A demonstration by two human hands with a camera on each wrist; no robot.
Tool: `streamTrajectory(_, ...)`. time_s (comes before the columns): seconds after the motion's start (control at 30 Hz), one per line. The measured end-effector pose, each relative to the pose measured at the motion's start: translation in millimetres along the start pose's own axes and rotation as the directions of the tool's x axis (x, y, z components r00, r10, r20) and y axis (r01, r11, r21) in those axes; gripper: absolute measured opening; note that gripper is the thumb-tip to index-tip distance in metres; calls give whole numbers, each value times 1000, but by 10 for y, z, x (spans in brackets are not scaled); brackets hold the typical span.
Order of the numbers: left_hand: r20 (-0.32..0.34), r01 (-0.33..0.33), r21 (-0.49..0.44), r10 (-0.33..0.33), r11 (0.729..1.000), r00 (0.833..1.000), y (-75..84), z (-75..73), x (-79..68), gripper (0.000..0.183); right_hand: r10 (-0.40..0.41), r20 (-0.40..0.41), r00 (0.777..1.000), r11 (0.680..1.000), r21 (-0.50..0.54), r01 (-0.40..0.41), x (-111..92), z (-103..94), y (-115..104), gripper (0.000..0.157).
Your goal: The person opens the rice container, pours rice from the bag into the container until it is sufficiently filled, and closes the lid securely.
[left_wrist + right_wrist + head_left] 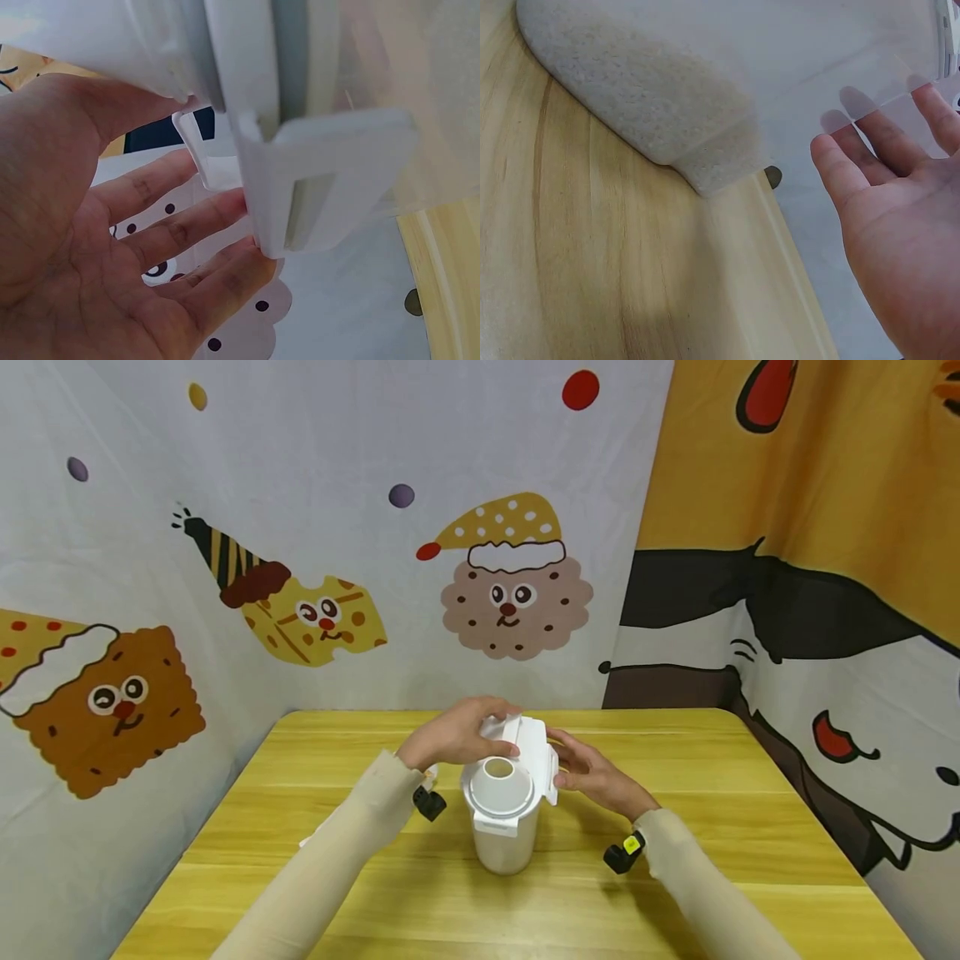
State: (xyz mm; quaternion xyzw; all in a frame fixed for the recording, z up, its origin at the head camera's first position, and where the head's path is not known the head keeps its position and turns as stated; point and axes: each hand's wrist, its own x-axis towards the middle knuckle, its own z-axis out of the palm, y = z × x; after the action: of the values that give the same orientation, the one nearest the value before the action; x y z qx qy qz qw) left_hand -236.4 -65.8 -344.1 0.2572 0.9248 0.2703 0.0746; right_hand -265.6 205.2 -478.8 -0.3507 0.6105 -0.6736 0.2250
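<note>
A tall translucent storage container (504,847) with a white lid (534,743) stands upright on the table; the lid has a round opening (498,767) and side latches. Pale, rice-like grains (630,82) lie inside its lower part. Reaching over the top, my left hand (468,731) grips the lid between thumb and fingers; its fingertips meet the lid edge beside a latch (330,180) in the left wrist view. My right hand (596,777) is at the right side, thumb by the side latch, with loosely straight fingers against the container's clear wall.
The wooden table (300,777) ends at a back edge close to a printed cloth backdrop (330,460). A small white item (304,841) shows past my left sleeve. Small black cameras (622,853) sit at both wrists.
</note>
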Motion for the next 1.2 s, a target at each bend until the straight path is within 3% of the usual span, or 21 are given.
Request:
streamTrajectory(0.67,-21,-19,-19,18,1000,1000,-19,22,1,61,19,-71,997,999,-49,-23,19,45,12,88)
streamTrajectory(0.93,-25,-22,-17,21,1000,999,-31,31,16,59,19,-125,992,989,-142,-37,51,60,-28,79)
streamTrajectory(1.2,-38,-41,18,42,999,998,-34,39,22,58,12,-137,990,987,-159,-34,91,66,-48,76)
